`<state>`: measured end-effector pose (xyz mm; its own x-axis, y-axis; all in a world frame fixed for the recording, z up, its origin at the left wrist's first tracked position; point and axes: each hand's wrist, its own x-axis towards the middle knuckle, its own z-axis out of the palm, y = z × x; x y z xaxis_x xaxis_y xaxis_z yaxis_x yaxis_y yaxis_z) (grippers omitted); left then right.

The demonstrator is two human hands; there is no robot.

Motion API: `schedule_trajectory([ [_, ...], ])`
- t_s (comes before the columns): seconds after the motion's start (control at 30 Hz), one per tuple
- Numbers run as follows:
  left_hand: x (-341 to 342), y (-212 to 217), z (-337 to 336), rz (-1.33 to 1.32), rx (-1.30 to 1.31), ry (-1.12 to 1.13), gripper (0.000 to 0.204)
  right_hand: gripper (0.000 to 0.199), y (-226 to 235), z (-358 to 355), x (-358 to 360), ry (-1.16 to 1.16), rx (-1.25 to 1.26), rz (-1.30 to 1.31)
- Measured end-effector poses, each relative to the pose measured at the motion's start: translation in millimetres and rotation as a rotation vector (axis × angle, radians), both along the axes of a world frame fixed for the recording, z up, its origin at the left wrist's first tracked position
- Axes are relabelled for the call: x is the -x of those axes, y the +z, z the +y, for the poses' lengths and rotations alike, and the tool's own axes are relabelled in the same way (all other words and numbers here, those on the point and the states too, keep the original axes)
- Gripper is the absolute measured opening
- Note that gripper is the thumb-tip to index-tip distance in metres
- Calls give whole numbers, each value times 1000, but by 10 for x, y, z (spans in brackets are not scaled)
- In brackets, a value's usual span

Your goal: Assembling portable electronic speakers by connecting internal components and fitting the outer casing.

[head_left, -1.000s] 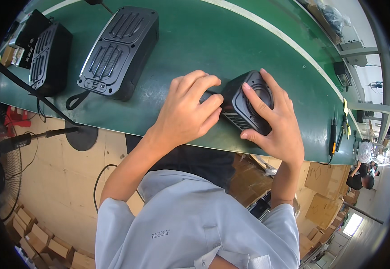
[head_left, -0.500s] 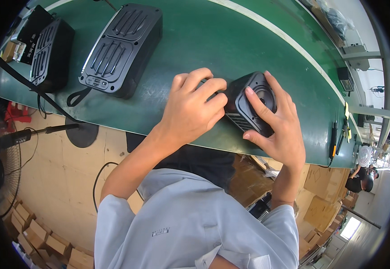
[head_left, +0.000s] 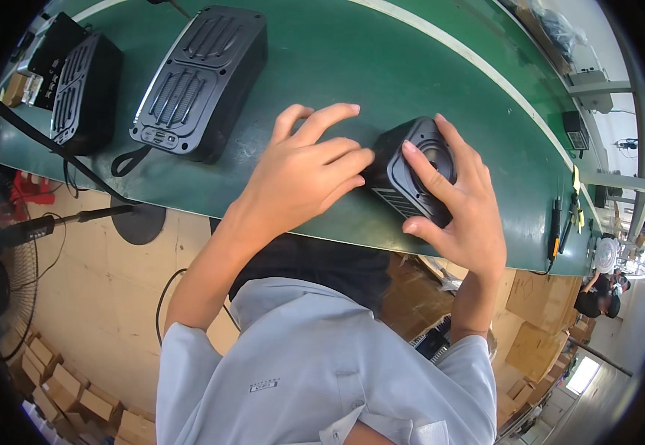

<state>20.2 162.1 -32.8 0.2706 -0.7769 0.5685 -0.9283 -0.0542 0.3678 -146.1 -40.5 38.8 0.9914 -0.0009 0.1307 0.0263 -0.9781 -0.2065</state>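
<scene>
A black portable speaker (head_left: 400, 167) stands on the green table, a round cone showing on the face under my right hand. My right hand (head_left: 465, 196) wraps round that face, its thumb across the top of it and its fingers along the far edge. Just to the speaker's left is my left hand (head_left: 300, 167), its fingers bent loosely and spread apart. Some of its fingertips come up to the speaker's dark left side; whether they touch is hard to tell. I see nothing held in the left hand.
Another black speaker (head_left: 200, 81) with a strap lies at the left, beside a similar one (head_left: 87, 93) farther left. An orange-and-black tool (head_left: 555, 233) lies at the table's right edge. A fan (head_left: 0, 278) stands at lower left; cartons (head_left: 66, 386) sit on the floor.
The fingers of my left hand have uncurled and spread, and that hand has shifted slightly left. My right hand keeps its hold on the speaker, which has barely moved.
</scene>
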Motion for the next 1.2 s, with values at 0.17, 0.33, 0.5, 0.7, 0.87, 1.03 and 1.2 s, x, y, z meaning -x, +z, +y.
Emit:
schedule_trajectory([
  [0.17, -177, 285, -427, 477, 280, -71, 32, 72, 91, -94, 142, -147, -221, -319],
  [0.33, -110, 427, -1021, 856, -446, -186, 55, 73, -152, -123, 346, -546, -431, -533],
  [0.5, 83, 126, -877, 1239, -175, -247, 58, 52, -640, 57, 593, -730, -1026, -735],
  [0.7, 212, 130, -546, 1182, -203, -138, 56, 52, -529, 192, 638, -748, -1099, -543],
  [0.87, 494, 2, -200, 1272, 127, -156, 95, 98, -614, 569, 758, -771, -1187, -661],
  [1.03, 483, -194, -79, 1116, 132, -192, 110, 122, -818, 584, 922, -754, -1287, -649],
  [1.2, 528, -172, -104, 1161, 205, -223, 112, 121, -503, 291, 907, -571, -1330, -561],
])
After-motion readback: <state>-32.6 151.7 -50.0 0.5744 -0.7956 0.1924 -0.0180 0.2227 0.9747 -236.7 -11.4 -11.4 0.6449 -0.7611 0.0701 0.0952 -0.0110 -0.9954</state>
